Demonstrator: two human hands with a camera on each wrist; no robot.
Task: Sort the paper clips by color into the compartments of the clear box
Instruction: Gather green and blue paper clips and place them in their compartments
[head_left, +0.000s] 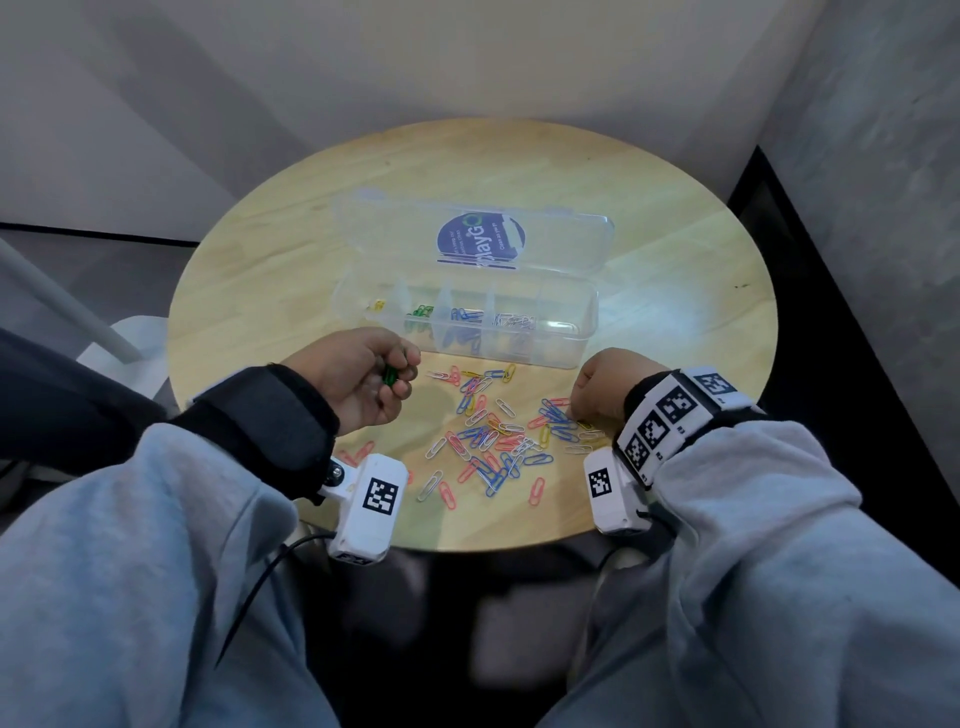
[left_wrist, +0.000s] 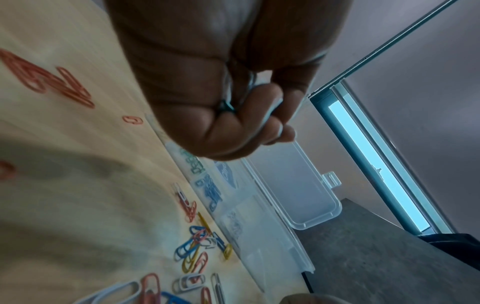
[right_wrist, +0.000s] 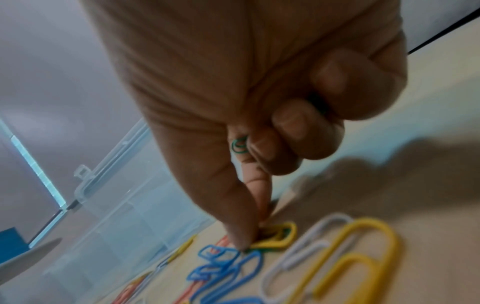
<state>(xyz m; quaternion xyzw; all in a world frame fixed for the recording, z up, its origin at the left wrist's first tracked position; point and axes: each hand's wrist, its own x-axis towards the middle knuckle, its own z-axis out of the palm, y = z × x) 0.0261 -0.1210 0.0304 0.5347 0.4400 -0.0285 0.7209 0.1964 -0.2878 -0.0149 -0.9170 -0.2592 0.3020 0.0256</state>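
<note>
The clear box stands open mid-table, with yellow, green, blue and white clips in separate compartments; the rightmost one looks bare. Its lid lies back behind it. A mixed pile of paper clips lies in front of the box. My left hand hovers left of the pile, fingers curled round green clips, whose tip also shows as a green clip. My right hand is at the pile's right edge. It keeps green clips in its curled fingers, while thumb and forefinger pinch at a green clip under a yellow clip.
The round wooden table ends close to my body, with a dark floor to its right. A few red clips lie by my left wrist. A white object sits off the table's left edge. Walls rise behind the table.
</note>
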